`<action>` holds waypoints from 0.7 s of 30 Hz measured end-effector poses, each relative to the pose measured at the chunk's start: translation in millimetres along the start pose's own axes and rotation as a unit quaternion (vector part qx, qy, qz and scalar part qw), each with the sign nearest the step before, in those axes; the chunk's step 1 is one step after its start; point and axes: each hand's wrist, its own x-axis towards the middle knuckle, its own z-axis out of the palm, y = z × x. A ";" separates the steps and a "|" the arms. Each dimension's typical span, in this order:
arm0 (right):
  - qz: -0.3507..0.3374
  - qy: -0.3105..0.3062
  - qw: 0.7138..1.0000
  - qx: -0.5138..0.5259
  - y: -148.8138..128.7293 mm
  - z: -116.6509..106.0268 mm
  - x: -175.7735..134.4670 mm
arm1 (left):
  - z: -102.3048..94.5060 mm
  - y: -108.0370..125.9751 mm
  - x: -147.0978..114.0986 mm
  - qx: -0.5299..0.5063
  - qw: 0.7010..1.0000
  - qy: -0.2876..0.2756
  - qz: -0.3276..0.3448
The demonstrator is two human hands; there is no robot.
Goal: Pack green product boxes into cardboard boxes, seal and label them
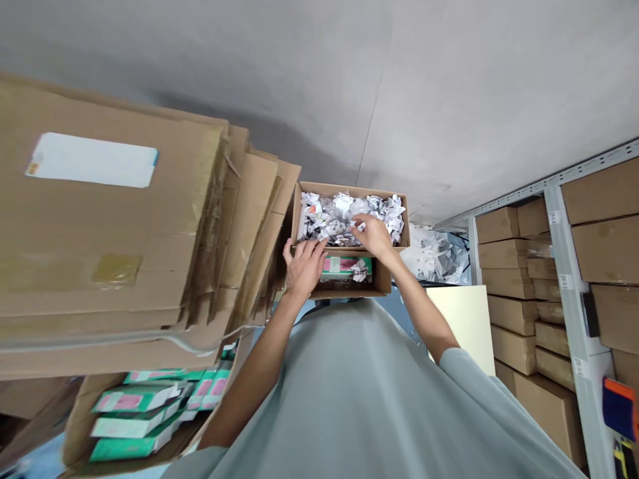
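Note:
An open cardboard box [405, 223] full of crumpled paper [394, 209] stands against the wall. My right hand [373, 235] reaches over its near side, fingertips pinched around a piece of crumpled paper among the filling. My left hand [305, 267] lies at the near left rim of that box, its fingers spread over the edge. Closer to my body is a second open cardboard box [382, 279]. Inside it, partly hidden, lies a green and pink carton [337, 266] with a crumpled paper wad [360, 270] on top.
Flattened cardboard sheets [164, 239] stack high at my left, above a large box [80, 412] of green and pink cartons [132, 402]. To the right are a heap of crumpled paper [442, 256], a pale yellow board [464, 326] and a metal shelf [562, 259] loaded with brown boxes [514, 313].

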 end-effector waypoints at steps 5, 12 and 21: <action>-0.023 -0.116 0.984 -0.131 -26.1 33.4 38.4 | 0.5 0.2 0.8 -0.006 1.000 -0.004 -0.006; -0.025 -0.117 0.980 -0.162 -32.5 40.9 45.8 | -1.8 2.6 1.1 -0.011 1.000 -0.006 -0.008; -0.018 0.032 0.999 0.000 -23.0 2.4 -25.9 | -3.5 3.5 -1.8 -0.012 1.000 0.002 0.004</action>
